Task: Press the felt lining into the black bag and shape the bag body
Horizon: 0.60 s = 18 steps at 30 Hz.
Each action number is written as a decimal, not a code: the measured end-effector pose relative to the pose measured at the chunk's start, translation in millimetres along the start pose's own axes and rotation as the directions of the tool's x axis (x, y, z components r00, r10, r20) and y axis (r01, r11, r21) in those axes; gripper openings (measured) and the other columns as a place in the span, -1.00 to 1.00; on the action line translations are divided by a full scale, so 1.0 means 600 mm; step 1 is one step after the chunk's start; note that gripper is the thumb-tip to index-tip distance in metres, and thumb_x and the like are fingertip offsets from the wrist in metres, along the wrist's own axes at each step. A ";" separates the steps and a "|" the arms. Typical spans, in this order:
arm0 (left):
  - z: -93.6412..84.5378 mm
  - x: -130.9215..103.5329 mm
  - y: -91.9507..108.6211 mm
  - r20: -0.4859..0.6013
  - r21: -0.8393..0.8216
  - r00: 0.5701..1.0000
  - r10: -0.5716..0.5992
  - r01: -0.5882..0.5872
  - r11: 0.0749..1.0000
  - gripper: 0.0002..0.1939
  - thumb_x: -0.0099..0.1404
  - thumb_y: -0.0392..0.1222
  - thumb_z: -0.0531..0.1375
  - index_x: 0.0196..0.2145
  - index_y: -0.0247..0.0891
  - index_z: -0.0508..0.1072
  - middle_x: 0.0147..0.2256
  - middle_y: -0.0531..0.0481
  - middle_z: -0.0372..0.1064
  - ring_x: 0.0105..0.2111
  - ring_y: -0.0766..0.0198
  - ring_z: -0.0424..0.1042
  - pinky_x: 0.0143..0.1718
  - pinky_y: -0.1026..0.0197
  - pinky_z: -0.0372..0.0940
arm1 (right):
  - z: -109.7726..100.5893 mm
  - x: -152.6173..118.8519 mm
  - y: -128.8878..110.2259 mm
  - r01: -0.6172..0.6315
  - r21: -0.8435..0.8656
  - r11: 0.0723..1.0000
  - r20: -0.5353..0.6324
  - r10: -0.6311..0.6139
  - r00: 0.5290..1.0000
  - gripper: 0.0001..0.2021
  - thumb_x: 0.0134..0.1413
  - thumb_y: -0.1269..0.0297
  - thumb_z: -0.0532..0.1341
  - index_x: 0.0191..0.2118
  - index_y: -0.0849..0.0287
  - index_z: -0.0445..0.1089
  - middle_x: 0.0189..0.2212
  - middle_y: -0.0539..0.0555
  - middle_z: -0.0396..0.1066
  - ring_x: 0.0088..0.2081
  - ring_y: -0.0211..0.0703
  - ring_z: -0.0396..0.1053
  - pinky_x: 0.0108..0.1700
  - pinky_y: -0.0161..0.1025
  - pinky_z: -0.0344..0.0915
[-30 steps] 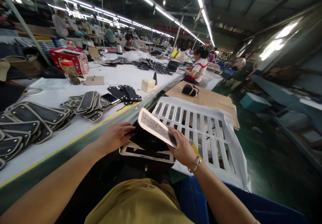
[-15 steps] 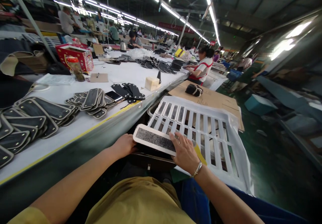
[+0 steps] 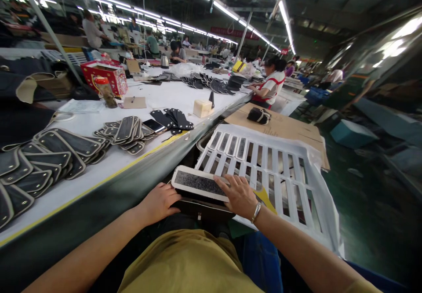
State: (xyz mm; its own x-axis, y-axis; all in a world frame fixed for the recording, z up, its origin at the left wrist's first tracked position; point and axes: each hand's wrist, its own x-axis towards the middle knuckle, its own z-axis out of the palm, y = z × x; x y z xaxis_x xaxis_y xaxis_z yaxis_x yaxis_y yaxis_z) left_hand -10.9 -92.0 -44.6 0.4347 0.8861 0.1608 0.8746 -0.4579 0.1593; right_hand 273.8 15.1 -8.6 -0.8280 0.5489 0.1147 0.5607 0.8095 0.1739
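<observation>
A long strip (image 3: 198, 184) with rounded ends, a pale border and a dark speckled middle lies across a dark box-like piece (image 3: 207, 209) in front of my body. My right hand (image 3: 240, 196) is on the strip's right end, with its thumb over the top face. At the left end is my left hand (image 3: 161, 203), fingers bent loosely and a little apart; its tips are near the strip and the dark piece's edge. Beyond them a white slotted rack (image 3: 286, 174) carries several smaller strips (image 3: 232, 144) of the same look.
On the long white table (image 3: 158, 95) at left lie several dark pale-edged panels (image 3: 66, 152), black pieces (image 3: 174, 119), a phone (image 3: 154, 126) and a cream block (image 3: 202, 107). Cardboard (image 3: 290, 126) with a dark bundle (image 3: 259, 115) is behind the rack. A co-worker (image 3: 272, 84) stands farther off.
My left hand has loosened, its fingers and thumb coming apart at the strip's left end. The right hand has slid slightly left along the strip. The view has shifted a little.
</observation>
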 end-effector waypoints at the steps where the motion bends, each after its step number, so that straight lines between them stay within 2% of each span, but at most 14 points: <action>1: 0.009 -0.011 0.003 -0.056 0.031 0.998 0.022 -0.020 0.999 -0.82 0.27 -0.09 0.14 -0.24 -0.21 0.43 -0.32 -0.01 0.44 -0.25 0.18 0.34 -0.24 0.14 0.11 | 0.001 0.003 -0.003 0.008 -0.016 1.000 -0.017 -0.008 1.000 -0.19 -0.16 0.26 0.27 0.26 0.07 -0.03 0.00 0.24 0.16 -0.09 0.10 0.15 -0.09 -0.02 0.08; 4: 0.032 -0.034 0.012 -0.197 0.105 0.978 0.066 -0.046 0.993 -0.83 0.34 -0.29 0.03 -0.23 -0.26 0.42 -0.34 -0.02 0.43 -0.28 0.23 0.31 -0.25 0.14 0.07 | 0.007 0.007 -0.009 0.062 -0.059 0.996 -0.060 -0.066 0.996 -0.21 -0.13 0.25 0.27 0.26 0.05 -0.02 -0.03 0.25 0.18 -0.11 0.10 0.16 -0.10 -0.03 0.08; 9: 0.049 -0.045 0.019 -0.325 0.148 0.936 0.136 -0.092 0.985 -0.81 0.34 -0.34 0.01 -0.19 -0.31 0.41 -0.28 -0.06 0.45 -0.26 0.23 0.31 -0.26 0.14 0.08 | 0.023 -0.010 -0.020 0.179 -0.174 0.968 -0.092 -0.197 0.976 -0.36 0.03 0.31 0.17 0.25 0.04 0.00 -0.05 0.25 0.21 -0.17 0.06 0.19 -0.18 -0.08 0.11; 13: 0.051 -0.045 0.021 -0.388 0.174 0.908 0.159 -0.097 0.980 -0.81 0.32 -0.35 0.04 -0.17 -0.32 0.41 -0.27 -0.06 0.46 -0.25 0.22 0.32 -0.28 0.15 0.10 | 0.026 -0.027 -0.025 0.192 -0.206 0.960 -0.111 -0.218 0.970 -0.39 0.05 0.30 0.17 0.24 0.09 0.04 -0.07 0.28 0.23 -0.18 0.06 0.20 -0.21 -0.10 0.12; 18: 0.042 -0.048 0.024 -0.400 0.185 0.901 0.169 -0.101 0.978 -0.82 0.32 -0.36 0.03 -0.20 -0.32 0.42 -0.28 -0.04 0.46 -0.28 0.26 0.32 -0.29 0.17 0.11 | 0.016 -0.025 -0.015 0.261 -0.112 0.959 -0.004 -0.263 0.965 -0.21 -0.12 0.11 0.29 0.25 0.15 0.02 -0.05 0.30 0.21 -0.14 0.12 0.18 -0.17 -0.06 0.15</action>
State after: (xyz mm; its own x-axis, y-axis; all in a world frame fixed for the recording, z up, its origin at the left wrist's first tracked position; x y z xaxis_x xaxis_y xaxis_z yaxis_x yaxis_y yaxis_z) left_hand -5.2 -122.4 -71.6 0.4534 0.6922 0.5615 0.8505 -0.5244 -0.0403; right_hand 281.4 1.4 -21.4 -0.9464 0.3155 0.0691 0.3212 0.8963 0.3059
